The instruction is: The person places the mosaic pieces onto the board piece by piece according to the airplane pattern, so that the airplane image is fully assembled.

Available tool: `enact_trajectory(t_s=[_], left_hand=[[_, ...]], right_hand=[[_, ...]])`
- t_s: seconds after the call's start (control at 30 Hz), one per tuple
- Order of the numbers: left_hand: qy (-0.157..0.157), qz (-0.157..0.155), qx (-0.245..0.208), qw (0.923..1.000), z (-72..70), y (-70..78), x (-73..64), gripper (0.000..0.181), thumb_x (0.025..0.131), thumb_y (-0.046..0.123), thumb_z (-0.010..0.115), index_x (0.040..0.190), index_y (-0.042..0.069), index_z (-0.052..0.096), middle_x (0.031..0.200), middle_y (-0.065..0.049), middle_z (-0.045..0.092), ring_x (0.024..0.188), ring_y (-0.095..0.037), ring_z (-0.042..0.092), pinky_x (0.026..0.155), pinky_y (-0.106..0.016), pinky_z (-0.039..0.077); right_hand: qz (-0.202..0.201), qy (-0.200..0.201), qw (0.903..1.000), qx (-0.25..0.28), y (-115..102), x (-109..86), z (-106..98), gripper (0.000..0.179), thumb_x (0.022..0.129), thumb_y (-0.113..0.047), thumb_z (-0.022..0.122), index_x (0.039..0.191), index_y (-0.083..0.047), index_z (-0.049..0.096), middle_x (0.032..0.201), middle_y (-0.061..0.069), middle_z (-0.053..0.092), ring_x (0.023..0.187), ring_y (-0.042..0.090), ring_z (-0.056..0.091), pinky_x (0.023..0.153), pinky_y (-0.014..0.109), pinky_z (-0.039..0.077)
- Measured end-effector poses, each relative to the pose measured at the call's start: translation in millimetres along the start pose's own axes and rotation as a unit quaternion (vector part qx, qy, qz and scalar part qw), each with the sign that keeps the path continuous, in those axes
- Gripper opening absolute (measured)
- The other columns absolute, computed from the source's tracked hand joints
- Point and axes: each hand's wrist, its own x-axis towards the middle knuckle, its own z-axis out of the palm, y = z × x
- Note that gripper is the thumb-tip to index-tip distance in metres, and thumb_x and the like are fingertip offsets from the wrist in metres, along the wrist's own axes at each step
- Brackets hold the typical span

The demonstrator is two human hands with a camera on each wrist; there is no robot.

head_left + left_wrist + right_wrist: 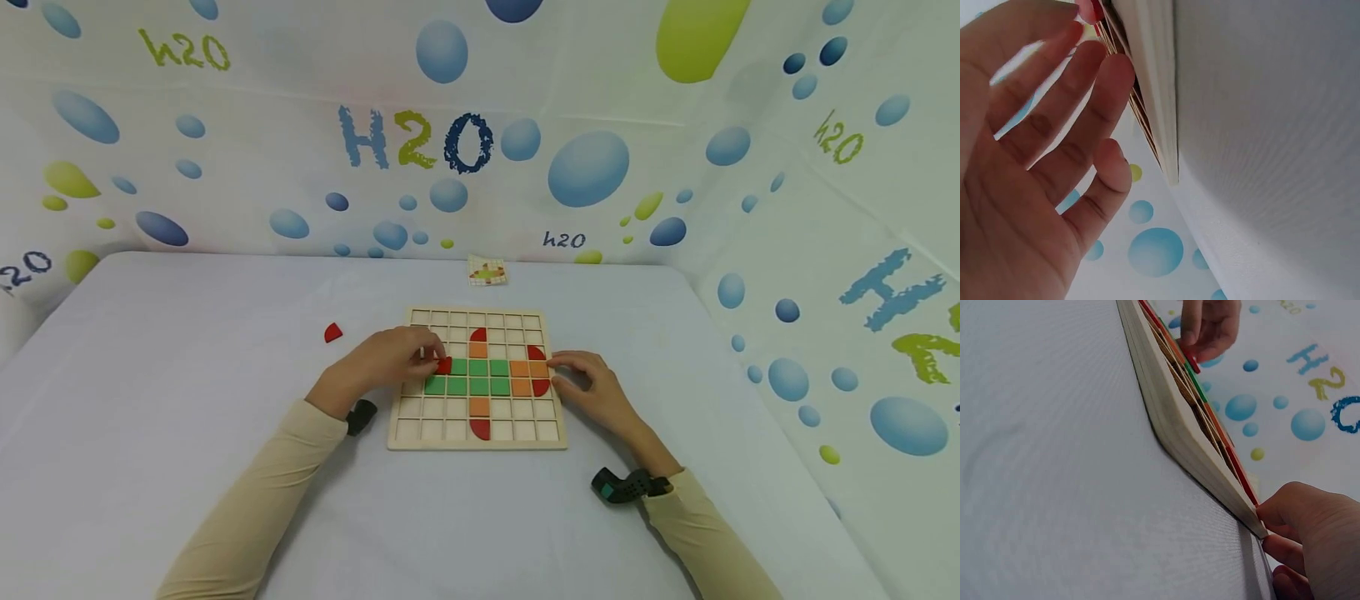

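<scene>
On the white table lies a wooden grid board (442,432) with coloured tiles in its cells. Green square tiles (478,385) form two rows across the middle, with orange squares (519,387) to their right and red rounded pieces at several ends. My left hand (393,357) pinches a red piece (445,365) at the left end of the upper green row; its fingertips cover part of it. In the right wrist view the red piece (1192,363) stands tilted above the board. My right hand (596,392) touches the board's right edge with thumb and forefinger.
A loose red quarter-round piece (333,332) lies on the table left of the board. Behind the board is a small pattern card (487,271) showing a coloured figure on a grid. A printed curtain (300,125) closes off the back and right of the table.
</scene>
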Motion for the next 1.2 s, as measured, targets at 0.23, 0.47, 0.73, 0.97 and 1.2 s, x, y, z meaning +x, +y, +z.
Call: enact_trajectory(t_s=[0.23, 0.47, 0.73, 0.97, 1.2], left_hand=[[-0.005, 0.023, 0.002, 0.9997, 2.5, -0.1, 0.4, 0.015, 0.091, 0.017, 0.067, 0.105, 0.015, 0.073, 0.103, 0.001, 0.062, 0.084, -0.014, 0.054, 0.078, -0.032, 0.048], [-0.010, 0.009, -0.021, 0.9997, 3.1, -1.2, 0.6, 0.010, 0.090, 0.011, 0.068, 0.099, 0.011, 0.073, 0.100, 0.000, 0.062, 0.089, -0.015, 0.056, 0.083, -0.033, 0.049], [-0.011, -0.003, -0.016, 0.9998, 2.4, -2.9, -1.5, 0.008, 0.090, 0.014, 0.069, 0.096, 0.011, 0.073, 0.094, 0.001, 0.062, 0.085, -0.014, 0.056, 0.079, -0.032, 0.049], [-0.003, -0.008, -0.003, 1.0000, -0.8, -6.9, -6.9, 0.012, 0.091, 0.013, 0.067, 0.102, 0.009, 0.072, 0.095, 0.000, 0.063, 0.085, -0.016, 0.057, 0.079, -0.033, 0.050], [0.015, -0.037, 0.002, 0.9992, -12.1, -13.0, -15.5, 0.024, 0.093, 0.016, 0.064, 0.115, 0.008, 0.067, 0.096, -0.002, 0.062, 0.087, -0.018, 0.057, 0.076, -0.032, 0.049]], right_hand=[[-0.003, 0.000, 1.0000, 0.002, 1, 0.3, 2, 0.028, 0.092, -0.010, 0.067, 0.119, -0.006, 0.066, 0.132, 0.014, 0.058, 0.129, 0.033, 0.043, 0.106, 0.053, 0.034], [-0.009, 0.003, 0.9999, 0.002, 1, 0.0, 3, 0.028, 0.091, -0.010, 0.067, 0.119, -0.005, 0.066, 0.132, 0.014, 0.058, 0.128, 0.033, 0.043, 0.105, 0.053, 0.034], [-0.008, 0.002, 1.0000, 0.003, 0, -0.8, 2, 0.028, 0.091, -0.010, 0.067, 0.118, -0.006, 0.066, 0.132, 0.014, 0.059, 0.128, 0.033, 0.043, 0.106, 0.053, 0.034], [-0.002, 0.001, 1.0000, 0.001, 3, -1.5, 2, 0.028, 0.092, -0.011, 0.067, 0.120, -0.006, 0.066, 0.132, 0.014, 0.058, 0.130, 0.034, 0.042, 0.106, 0.054, 0.033], [0.003, -0.002, 1.0000, 0.005, 0, -0.7, 1, 0.028, 0.092, -0.011, 0.066, 0.119, -0.006, 0.066, 0.132, 0.014, 0.058, 0.130, 0.034, 0.042, 0.107, 0.054, 0.033]])
